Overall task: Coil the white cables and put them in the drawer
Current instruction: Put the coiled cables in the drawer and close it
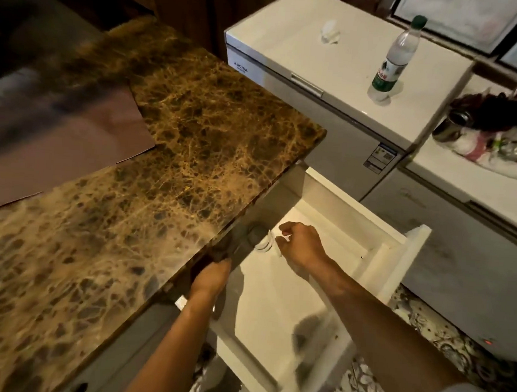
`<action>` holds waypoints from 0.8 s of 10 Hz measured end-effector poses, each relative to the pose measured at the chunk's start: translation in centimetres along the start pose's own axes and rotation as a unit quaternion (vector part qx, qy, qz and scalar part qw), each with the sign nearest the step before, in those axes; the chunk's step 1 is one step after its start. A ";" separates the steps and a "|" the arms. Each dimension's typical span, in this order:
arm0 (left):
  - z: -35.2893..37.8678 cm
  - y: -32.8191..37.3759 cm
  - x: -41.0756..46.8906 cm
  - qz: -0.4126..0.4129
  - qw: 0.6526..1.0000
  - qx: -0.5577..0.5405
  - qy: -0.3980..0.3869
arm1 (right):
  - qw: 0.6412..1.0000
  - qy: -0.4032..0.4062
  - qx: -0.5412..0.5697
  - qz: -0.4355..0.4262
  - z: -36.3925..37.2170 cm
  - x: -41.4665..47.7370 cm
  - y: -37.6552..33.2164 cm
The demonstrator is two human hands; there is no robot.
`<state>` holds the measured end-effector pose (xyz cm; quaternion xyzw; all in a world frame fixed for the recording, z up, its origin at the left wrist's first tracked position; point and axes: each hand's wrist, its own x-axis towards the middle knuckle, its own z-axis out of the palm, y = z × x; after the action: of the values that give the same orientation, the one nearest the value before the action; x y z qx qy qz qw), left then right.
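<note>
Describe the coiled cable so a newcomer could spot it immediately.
Find the open white drawer under the brown marble countertop. Near the counter edge, the right hand pinches the coiled white cable, the drawer's only looped thing.

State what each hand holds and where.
Right hand pinches the white cable at a loose strand beside its coil; left hand: fingers hidden under countertop, cannot tell.

Head cam, looking down, near drawer [350,216]
</note>
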<state>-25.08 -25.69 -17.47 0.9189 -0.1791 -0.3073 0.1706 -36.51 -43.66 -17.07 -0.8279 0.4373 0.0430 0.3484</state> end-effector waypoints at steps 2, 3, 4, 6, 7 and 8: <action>0.8 2.2 -12.3 0.026 0.988 -0.147 0.046 | 0.996 -0.027 -0.019 -0.077 -2.4 -6.2 2.0; 2.5 1.2 -18.0 0.041 0.966 -0.215 0.136 | 0.991 0.004 -0.018 -0.134 -4.1 -11.0 3.6; 4.6 -0.7 -22.7 0.017 0.924 -0.330 0.190 | 0.983 0.058 0.014 -0.172 -5.0 -15.2 5.6; 10.2 -2.7 -29.2 -0.215 0.729 -0.637 0.128 | 0.967 0.131 0.167 -0.139 -4.8 -22.4 9.2; 11.6 -2.0 -30.6 -0.298 0.572 -0.764 -0.007 | 0.953 0.122 0.263 -0.092 -3.6 -24.6 10.3; 11.2 -0.8 -32.1 -0.322 0.452 -0.829 -0.065 | 0.927 0.061 0.368 -0.034 -2.1 -25.8 10.7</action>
<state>-55.86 -13.33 -10.12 0.3115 0.4587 -0.4021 0.7286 -60.86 -30.99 -11.57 -0.6567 0.4146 -0.1839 0.6026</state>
